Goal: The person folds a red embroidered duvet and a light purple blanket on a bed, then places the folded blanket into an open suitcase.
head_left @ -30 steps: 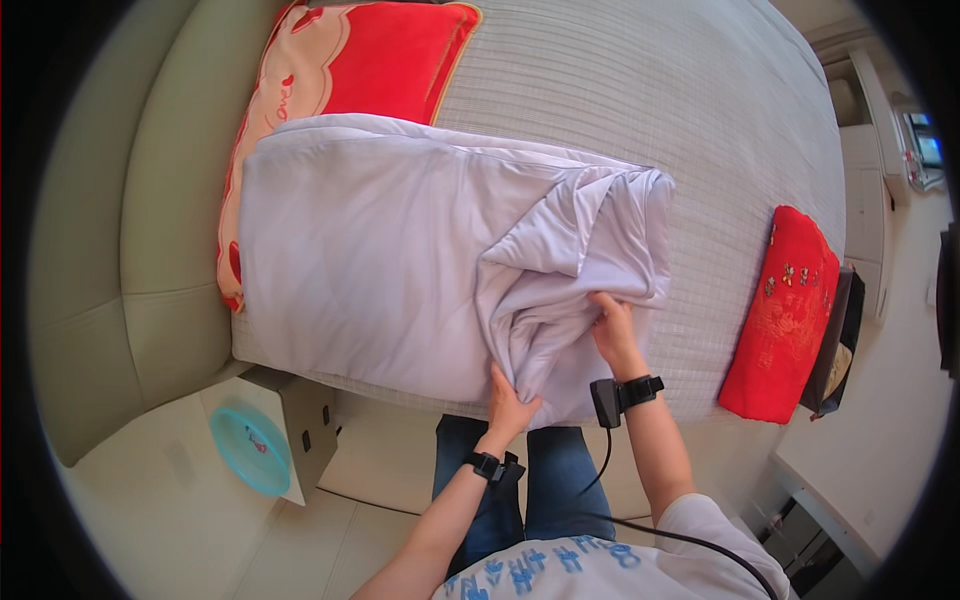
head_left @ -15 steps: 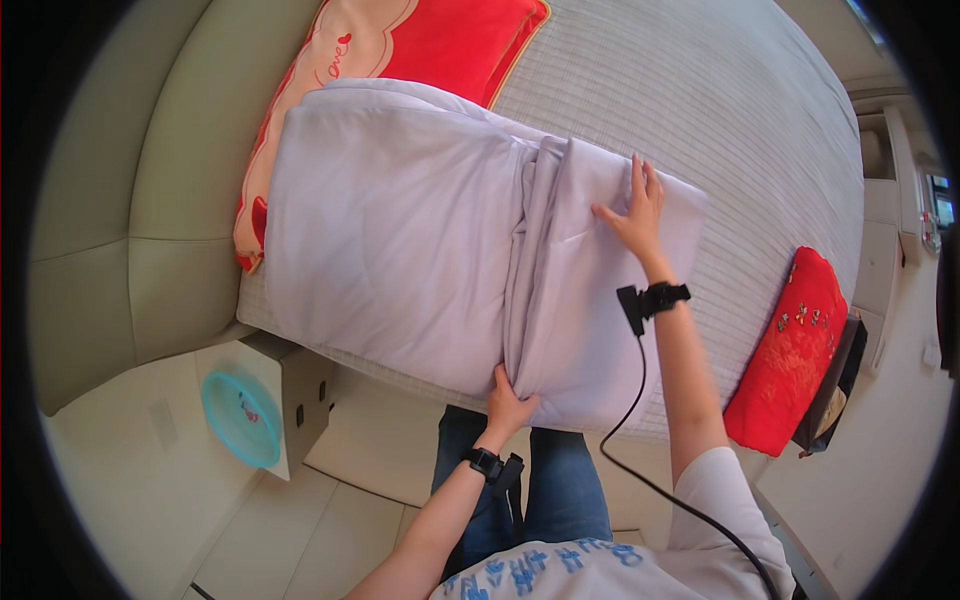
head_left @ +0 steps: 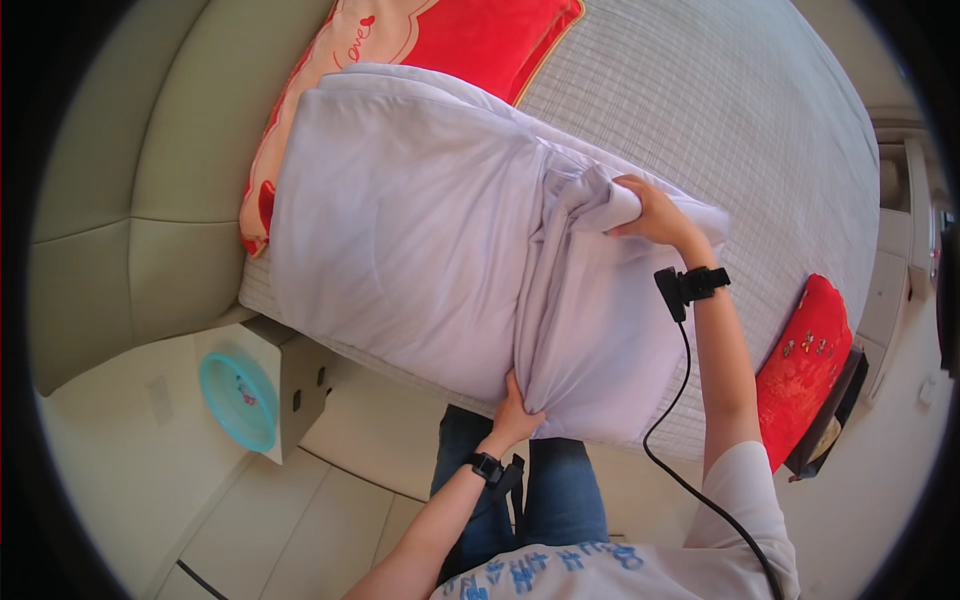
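Note:
A pale lavender quilt (head_left: 400,230) lies folded on the bed, with a band of bunched creases running across it from near to far. My left hand (head_left: 513,418) is closed on the near end of those creases, at the quilt's front edge. Towards the far side, my right hand (head_left: 655,213) grips a raised, rolled-up fold, its fingers curled over the cloth. The fingertips of my right hand are partly hidden by the fabric. Each wrist wears a black strap, and a cable trails from the right one.
Red and pink pillows (head_left: 470,45) lie beyond the quilt, by the padded headboard (head_left: 180,170). A grey striped sheet (head_left: 700,110) covers the bed. At right is a red embroidered cushion (head_left: 808,365). A turquoise basin (head_left: 238,400) rests on a nightstand (head_left: 300,390) at lower left.
My right hand, earlier spread flat on the quilt, has closed on the far part of the fold and lifted it. My left hand keeps its hold at the near edge.

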Available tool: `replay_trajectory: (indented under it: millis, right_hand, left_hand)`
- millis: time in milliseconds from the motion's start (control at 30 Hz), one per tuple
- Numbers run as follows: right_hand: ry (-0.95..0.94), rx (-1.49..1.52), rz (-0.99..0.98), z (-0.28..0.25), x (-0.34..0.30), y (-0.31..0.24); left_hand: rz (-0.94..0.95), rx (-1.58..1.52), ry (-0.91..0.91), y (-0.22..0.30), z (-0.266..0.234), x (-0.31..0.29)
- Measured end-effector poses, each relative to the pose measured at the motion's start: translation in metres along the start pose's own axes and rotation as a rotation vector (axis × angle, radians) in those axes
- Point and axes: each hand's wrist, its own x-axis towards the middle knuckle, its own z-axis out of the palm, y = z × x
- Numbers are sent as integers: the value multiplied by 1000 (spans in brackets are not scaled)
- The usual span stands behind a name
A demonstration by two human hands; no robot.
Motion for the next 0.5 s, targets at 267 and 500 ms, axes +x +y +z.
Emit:
replay_trajectory:
  millis: [267,500]
  right_hand:
    - [-49,-179,67,14,13,-4]
    - [327,-117,77,-38,-22,-25]
  left_hand:
    - [-85,12,-18,-5,14,9]
    - [51,84,2,25,-4,1]
